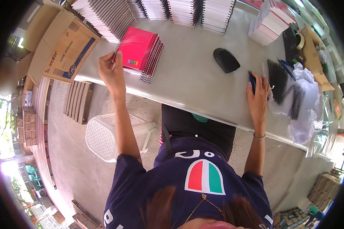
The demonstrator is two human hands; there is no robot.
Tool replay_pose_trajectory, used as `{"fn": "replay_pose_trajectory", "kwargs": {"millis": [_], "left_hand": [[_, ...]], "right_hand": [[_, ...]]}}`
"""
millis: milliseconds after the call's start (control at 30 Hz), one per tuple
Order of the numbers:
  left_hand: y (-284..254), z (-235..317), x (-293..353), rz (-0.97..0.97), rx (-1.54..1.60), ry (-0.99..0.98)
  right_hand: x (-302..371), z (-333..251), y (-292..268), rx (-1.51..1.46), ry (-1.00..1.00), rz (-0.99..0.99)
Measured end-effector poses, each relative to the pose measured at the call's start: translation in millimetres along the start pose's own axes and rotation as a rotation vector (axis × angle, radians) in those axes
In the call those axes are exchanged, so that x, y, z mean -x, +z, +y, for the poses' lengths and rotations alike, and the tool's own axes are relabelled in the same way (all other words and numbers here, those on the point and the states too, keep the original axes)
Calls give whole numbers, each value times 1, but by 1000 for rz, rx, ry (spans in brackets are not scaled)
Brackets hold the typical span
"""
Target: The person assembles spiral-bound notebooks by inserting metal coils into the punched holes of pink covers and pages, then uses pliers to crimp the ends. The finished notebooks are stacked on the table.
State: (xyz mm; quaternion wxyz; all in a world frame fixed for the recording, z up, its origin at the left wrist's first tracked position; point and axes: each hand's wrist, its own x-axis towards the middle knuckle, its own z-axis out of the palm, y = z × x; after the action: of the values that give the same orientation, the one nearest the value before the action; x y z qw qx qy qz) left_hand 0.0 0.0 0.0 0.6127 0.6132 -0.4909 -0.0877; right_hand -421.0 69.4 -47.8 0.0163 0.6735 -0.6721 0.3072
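Observation:
A stack of pink spiral-bound notebooks [139, 51] lies near the left front edge of the table. My left hand [112, 72] is at the left, coil side of the top notebook, thumb and fingers pinched on its edge. Over at the right, my right hand [259, 93] rests on the table, closed round blue-handled pliers [252, 79] whose dark jaws point away from me. Loose black spiral coils [277, 81] lie just right of that hand. A second blue-handled tool [287, 68] sits beyond them.
Tall stacks of spiral-bound books [219, 15] line the table's far side. A black rounded object [226, 60] lies mid-table. Crumpled white plastic [309, 89] spreads at the right. A cardboard box [70, 47] stands at the left; a white stool [101, 137] is below the table's edge.

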Motion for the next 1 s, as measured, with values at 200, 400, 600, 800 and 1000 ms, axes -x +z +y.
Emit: {"fn": "replay_pose_trajectory", "kwargs": {"millis": [200,400,600,800,1000], "left_hand": [[-4,-19,3,-7,-104,42],[-4,-3,12,7,-290,88],[-8,-4,8,-81,-290,108],[5,24,-9,-525,-609,172],[14,25,-8,-709,-740,132]], "right_hand": [[-1,0,1,13,-16,41],[-1,0,-1,11,-6,38],[0,0,1,-2,8,47],[-28,16,-16,-326,143,31],[-105,75,-66,-542,108,73]]}}
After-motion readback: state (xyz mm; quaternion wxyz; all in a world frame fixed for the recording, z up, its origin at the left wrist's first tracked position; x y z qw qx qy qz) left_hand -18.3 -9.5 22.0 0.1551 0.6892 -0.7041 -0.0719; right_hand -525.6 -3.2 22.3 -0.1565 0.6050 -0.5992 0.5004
